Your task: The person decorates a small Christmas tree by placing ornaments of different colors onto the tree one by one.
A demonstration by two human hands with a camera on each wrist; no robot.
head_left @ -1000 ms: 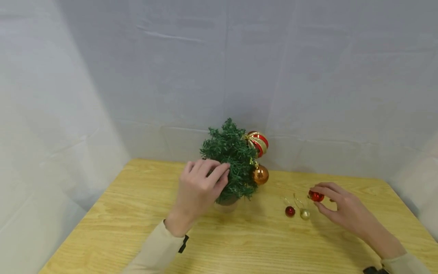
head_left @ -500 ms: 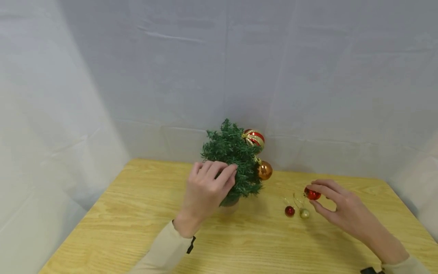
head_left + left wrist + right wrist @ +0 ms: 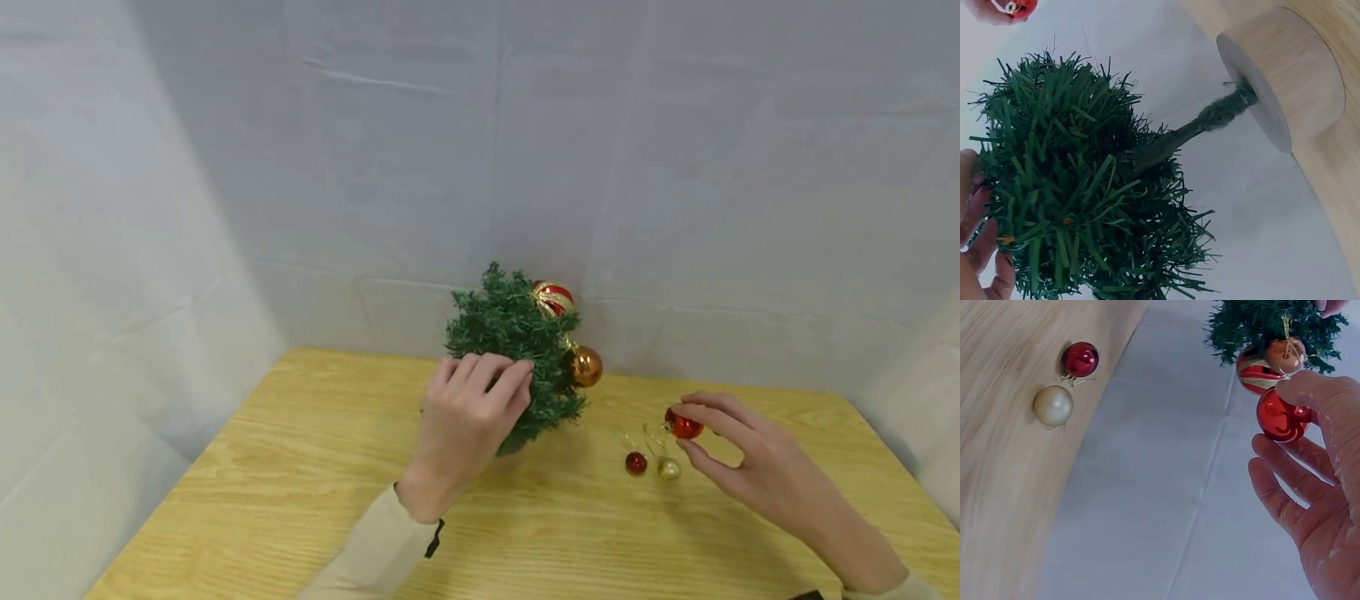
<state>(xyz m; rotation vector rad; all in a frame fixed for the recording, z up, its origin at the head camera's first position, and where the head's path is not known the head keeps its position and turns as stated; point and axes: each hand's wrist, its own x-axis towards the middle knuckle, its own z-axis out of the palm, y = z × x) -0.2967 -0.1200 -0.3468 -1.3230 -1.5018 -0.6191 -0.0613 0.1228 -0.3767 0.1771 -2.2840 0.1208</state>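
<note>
On the table (image 3: 300, 467), a green tree (image 3: 502, 321) stands, its long axis rising from base (image 3: 1310, 78) to tip, gripped by the curled left hand (image 3: 476, 408); right of it, the loosely curved right hand (image 3: 761, 458) pinches a red ball (image 3: 686, 425), cap (image 3: 667, 427) pointing towards the tree.

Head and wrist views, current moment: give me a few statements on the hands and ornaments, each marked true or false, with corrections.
1. The right hand holds a bright red ornament. True.
2. A dark red ornament and a pale gold ornament lie on the table. True.
3. The left hand rests on the table. False: it holds the foliage of the small green tree.
4. The copper-coloured ornament lies on the table. False: it hangs on the tree.
5. A striped ornament is on the tree. True.
</note>
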